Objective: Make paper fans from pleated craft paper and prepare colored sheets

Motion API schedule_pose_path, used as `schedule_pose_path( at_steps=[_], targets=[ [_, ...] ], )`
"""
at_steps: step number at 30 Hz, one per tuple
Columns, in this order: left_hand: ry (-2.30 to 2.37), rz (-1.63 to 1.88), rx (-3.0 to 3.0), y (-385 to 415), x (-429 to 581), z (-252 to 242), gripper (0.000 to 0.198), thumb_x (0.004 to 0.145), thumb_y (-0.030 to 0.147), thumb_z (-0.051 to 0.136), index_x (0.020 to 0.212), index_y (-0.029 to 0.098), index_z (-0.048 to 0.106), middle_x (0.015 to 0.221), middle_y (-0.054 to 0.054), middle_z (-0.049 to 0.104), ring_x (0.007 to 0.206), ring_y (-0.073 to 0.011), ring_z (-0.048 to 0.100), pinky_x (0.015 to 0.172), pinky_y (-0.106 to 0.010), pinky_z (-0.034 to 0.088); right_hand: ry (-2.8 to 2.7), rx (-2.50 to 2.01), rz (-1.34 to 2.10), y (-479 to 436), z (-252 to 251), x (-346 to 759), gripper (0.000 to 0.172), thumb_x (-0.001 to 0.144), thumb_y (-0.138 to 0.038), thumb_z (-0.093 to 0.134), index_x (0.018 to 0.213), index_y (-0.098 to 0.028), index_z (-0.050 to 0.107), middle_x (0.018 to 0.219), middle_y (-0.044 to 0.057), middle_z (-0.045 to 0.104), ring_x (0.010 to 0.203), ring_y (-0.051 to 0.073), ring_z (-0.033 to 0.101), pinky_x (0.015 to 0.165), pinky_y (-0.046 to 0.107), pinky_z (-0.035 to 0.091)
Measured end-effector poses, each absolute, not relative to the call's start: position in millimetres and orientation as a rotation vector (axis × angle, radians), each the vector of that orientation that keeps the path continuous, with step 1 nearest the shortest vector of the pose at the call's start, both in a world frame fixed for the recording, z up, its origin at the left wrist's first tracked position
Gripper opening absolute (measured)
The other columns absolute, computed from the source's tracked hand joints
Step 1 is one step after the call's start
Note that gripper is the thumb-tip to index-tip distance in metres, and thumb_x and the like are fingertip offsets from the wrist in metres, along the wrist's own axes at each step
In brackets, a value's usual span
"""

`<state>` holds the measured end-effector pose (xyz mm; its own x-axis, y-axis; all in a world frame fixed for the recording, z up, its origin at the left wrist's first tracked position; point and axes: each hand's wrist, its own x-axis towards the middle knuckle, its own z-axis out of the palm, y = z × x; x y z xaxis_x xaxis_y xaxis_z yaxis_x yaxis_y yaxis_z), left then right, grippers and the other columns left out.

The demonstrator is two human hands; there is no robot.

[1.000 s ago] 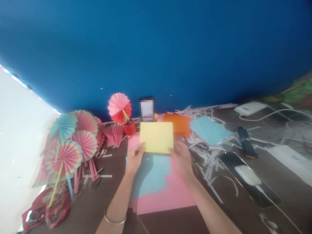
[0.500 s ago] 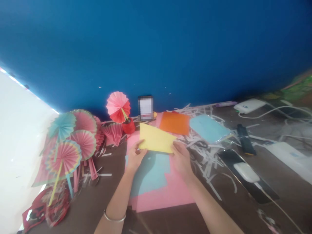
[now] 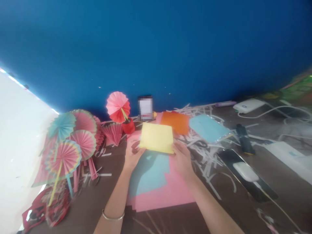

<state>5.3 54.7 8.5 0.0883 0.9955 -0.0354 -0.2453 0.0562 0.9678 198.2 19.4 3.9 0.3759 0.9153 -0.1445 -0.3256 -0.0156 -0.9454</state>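
Observation:
A yellow paper sheet (image 3: 157, 138) is held up just above the table, one near corner in each hand. My left hand (image 3: 132, 154) pinches its lower left corner. My right hand (image 3: 181, 157) pinches its lower right corner. Under the hands lie a light blue sheet (image 3: 149, 172) and a larger pink sheet (image 3: 168, 193) on the dark table.
Pink and teal paper fans (image 3: 70, 139) stand at the left, one more in a red cup (image 3: 128, 126). An orange sheet (image 3: 175, 122), a blue sheet (image 3: 208, 129), white paper strips (image 3: 207, 156), a phone (image 3: 246, 172), power banks and cables fill the right. Blue wall behind.
The yellow sheet stood upright, then tipped to a slanted, narrow shape, and now shows as a tilted rectangle again. Both hands kept their grip and shifted only slightly.

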Motion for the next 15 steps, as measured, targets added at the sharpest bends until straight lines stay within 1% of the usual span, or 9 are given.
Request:
schedule_pose_path(
  at_steps=[2,4,10,13,15],
  targets=[
    [1.009,1.18,1.077,57,0,6,0.044,0.06,0.033,0.074,0.095,0.019,0.051,0.098,-0.007,0.064,0.072,-0.0143,0.064,0.065,-0.026,0.051,-0.663,-1.187,1.103,20,3,200,0.028,0.067,-0.041,0.067,0.086,-0.02,0.064,0.099,0.006,0.067,0.087,0.024,0.063,0.07,0.036,0.053],
    [1.024,1.143,1.128,59,-5,3,0.035,0.061,0.031,0.073,0.087,0.016,0.054,0.092,-0.007,0.066,0.074,-0.0153,0.064,0.067,-0.025,0.05,-0.679,-1.175,1.103,20,1,202,0.03,0.067,-0.041,0.068,0.088,-0.02,0.065,0.102,0.006,0.066,0.089,0.024,0.063,0.071,0.037,0.054],
    [1.071,1.066,1.251,62,-10,2,0.022,0.063,0.03,0.071,0.076,0.014,0.061,0.071,-0.004,0.065,0.069,-0.0148,0.062,0.067,-0.025,0.048,-0.684,-1.212,1.026,21,-3,205,0.031,0.066,-0.042,0.069,0.087,-0.021,0.064,0.101,0.007,0.066,0.087,0.024,0.063,0.07,0.038,0.053],
    [1.098,1.058,1.273,61,-10,3,0.02,0.063,0.031,0.07,0.072,0.014,0.063,0.07,-0.004,0.065,0.068,-0.0145,0.061,0.066,-0.024,0.047,-0.701,-1.221,1.03,21,-2,206,0.035,0.066,-0.044,0.068,0.092,-0.021,0.062,0.102,0.007,0.065,0.088,0.025,0.063,0.067,0.037,0.054],
    [1.126,1.076,1.278,61,-10,4,0.019,0.064,0.031,0.069,0.071,0.014,0.064,0.071,-0.004,0.065,0.068,-0.0145,0.061,0.066,-0.024,0.047,-0.722,-1.221,1.02,20,1,206,0.036,0.067,-0.045,0.067,0.094,-0.021,0.062,0.1,0.008,0.065,0.089,0.025,0.062,0.068,0.037,0.054]
  ],
)
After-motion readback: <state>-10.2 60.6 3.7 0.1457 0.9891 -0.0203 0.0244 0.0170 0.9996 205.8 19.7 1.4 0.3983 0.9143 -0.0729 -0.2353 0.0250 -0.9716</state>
